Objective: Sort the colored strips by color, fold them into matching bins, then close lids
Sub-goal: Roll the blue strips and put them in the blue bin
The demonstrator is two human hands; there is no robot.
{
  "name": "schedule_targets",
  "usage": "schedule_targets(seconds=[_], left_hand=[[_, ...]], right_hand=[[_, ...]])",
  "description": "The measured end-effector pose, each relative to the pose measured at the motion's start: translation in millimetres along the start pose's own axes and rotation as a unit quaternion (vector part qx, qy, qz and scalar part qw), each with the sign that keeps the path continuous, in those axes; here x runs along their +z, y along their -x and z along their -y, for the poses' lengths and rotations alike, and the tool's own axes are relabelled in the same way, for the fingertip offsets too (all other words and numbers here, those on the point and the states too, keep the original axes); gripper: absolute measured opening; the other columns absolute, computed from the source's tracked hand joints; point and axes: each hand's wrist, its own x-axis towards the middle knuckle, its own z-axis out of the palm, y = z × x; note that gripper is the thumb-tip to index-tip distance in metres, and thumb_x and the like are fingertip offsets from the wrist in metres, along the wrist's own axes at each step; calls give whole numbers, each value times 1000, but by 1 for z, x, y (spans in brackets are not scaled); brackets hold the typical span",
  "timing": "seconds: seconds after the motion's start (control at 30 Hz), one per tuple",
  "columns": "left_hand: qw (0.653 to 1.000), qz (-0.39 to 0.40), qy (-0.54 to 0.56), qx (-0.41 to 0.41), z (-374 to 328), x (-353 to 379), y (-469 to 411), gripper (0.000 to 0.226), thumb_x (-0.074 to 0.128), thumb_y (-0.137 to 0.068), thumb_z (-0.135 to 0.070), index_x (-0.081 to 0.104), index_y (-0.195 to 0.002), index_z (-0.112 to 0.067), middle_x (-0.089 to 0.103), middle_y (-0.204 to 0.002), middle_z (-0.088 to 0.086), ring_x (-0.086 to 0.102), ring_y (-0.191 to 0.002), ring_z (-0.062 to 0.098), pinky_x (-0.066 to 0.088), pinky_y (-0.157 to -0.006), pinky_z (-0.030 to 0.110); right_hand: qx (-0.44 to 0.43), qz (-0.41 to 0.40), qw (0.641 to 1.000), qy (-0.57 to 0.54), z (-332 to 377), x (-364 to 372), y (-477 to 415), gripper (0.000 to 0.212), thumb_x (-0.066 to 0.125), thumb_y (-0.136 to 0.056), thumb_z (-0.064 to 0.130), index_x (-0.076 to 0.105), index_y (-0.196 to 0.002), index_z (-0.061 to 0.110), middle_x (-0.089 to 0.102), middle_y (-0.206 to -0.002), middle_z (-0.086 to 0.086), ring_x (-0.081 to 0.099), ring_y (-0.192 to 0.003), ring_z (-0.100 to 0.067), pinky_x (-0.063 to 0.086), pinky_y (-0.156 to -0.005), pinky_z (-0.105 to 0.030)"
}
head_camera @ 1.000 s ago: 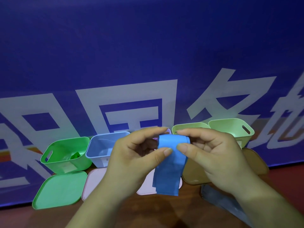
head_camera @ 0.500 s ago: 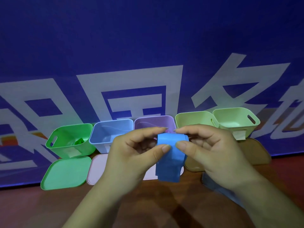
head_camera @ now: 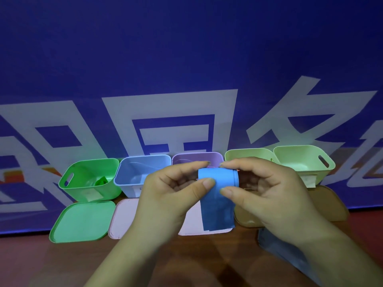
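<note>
A blue strip point(head_camera: 217, 195) hangs folded over at its top, pinched between thumb and fingers by my left hand point(head_camera: 174, 191) and my right hand point(head_camera: 267, 191) above the table. Behind my hands stand open bins in a row: a green bin point(head_camera: 89, 179) with a green strip point(head_camera: 101, 180) inside, a light blue bin point(head_camera: 138, 172), a purple bin point(head_camera: 196, 157) mostly hidden, and two pale green bins point(head_camera: 248, 155) point(head_camera: 302, 160). More strips point(head_camera: 275, 243) lie under my right wrist.
Loose lids lie in front of the bins: a green lid point(head_camera: 83, 220), two pale pink lids point(head_camera: 124, 216) point(head_camera: 192, 222) and tan lids point(head_camera: 327, 201). A blue banner point(head_camera: 186, 59) rises right behind the bins. Brown tabletop point(head_camera: 51, 266) shows in front.
Both hands with the blue strip sit slightly higher against the bins, and the strip's hanging tail is shorter than a second ago. The view has tilted down, showing more table.
</note>
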Motion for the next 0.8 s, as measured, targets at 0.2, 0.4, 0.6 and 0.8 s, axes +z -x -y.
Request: schedule_targets(seconds=[0.2,0.4,0.6,0.8], left_hand=[[1000,-6,22,-8,-1,-1,-15,30,75,-63,-22,81,-92,-21,78,-84,3,72,-75,15,55,-65,23],[999,30,-22,29,-3,-4,-28,29,82,-69,-20,78,-97,-17,76,-79,-5,70,-71,11,54,-61,19],[995,49,-53,72,1,-11,-38,35,78,-68,-32,75,-103,-32,76,-104,1,69,-93,33,60,-74,39],[995,51,-41,82,1,-12,-37,33,78,-68,-29,76,-100,-33,76,-104,1,69,-94,37,61,-71,47]], right_hand=[[-14,-3,1000,16,-2,-3,-14,37,78,-71,34,71,-107,39,72,-106,7,71,-95,-21,60,-80,-42],[-9,4,1000,-6,-7,-6,-27,37,79,-72,25,71,-105,39,74,-104,7,71,-97,-20,59,-84,-41],[-6,6,1000,-16,-12,-7,-36,36,80,-76,25,70,-108,36,73,-107,5,71,-100,-19,59,-85,-39],[8,6,999,-44,-12,-7,-37,33,80,-75,24,72,-107,30,75,-104,2,72,-98,-20,59,-83,-37]])
